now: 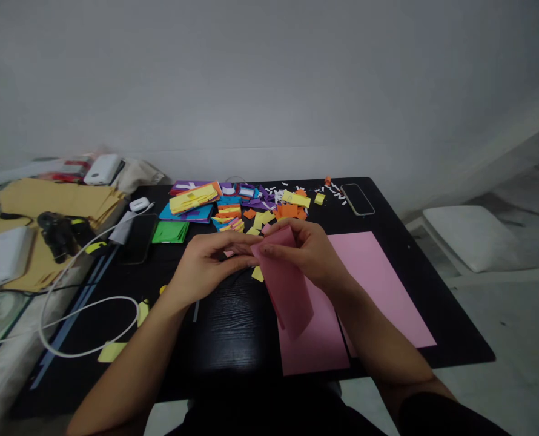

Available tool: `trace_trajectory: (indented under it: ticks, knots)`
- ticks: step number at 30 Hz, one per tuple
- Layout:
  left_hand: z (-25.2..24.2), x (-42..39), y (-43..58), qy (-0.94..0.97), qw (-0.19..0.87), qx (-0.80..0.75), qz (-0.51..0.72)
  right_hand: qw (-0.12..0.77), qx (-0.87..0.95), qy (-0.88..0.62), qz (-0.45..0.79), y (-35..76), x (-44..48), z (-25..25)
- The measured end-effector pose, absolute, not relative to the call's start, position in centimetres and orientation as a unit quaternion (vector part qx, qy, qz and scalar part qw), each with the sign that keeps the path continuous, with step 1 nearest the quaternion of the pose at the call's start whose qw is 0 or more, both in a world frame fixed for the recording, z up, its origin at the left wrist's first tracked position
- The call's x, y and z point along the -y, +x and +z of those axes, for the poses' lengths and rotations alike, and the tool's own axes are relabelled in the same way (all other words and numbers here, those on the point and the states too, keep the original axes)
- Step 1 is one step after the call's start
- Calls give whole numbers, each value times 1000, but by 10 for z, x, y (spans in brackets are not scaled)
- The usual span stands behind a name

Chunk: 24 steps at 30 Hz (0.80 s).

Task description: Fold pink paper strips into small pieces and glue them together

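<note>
A folded piece of pink paper [291, 298] is held up over the table, tilted, with its lower end hanging toward me. My right hand [312, 251] grips its upper end, thumb in front and fingers behind. At the upper left corner, my left hand [215, 261] has thumb and fingers closed on the paper's edge. Beneath lies a narrow pink sheet [315, 357], partly covered by the held piece. To its right a larger pink sheet [383, 284] rests flat, with my right forearm crossing over its left side.
Behind my hands are yellow folded papers [195, 198], a green paper stack [170, 232], orange scraps [290, 211] and white bits. A phone [357, 200] lies at the back right, a dark phone [138, 238] at the left. A white cable [45, 324] loops along the left edge.
</note>
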State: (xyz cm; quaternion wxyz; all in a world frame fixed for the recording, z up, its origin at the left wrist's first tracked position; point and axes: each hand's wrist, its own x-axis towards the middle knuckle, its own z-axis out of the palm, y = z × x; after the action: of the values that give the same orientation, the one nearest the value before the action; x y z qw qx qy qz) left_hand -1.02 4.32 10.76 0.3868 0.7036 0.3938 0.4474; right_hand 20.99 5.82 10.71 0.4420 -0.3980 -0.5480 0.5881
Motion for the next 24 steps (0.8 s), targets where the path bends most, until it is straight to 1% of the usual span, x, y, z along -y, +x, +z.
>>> trace_trajectory:
  ticks: [13,16,19,24]
  knots:
    - [110,-43,-12,712,396,-371,446,449,544,-395,588,211,-57,106]
    - [112,-43,-14,701,423,-364,444,451,545,-394,587,211,-58,106]
    - [114,-42,-15,678,444,-380,447,456,564,-407,555,209,-57,105]
    - [114,-41,-12,716,400,-422,386,461,582,-413,528,207,-58,105]
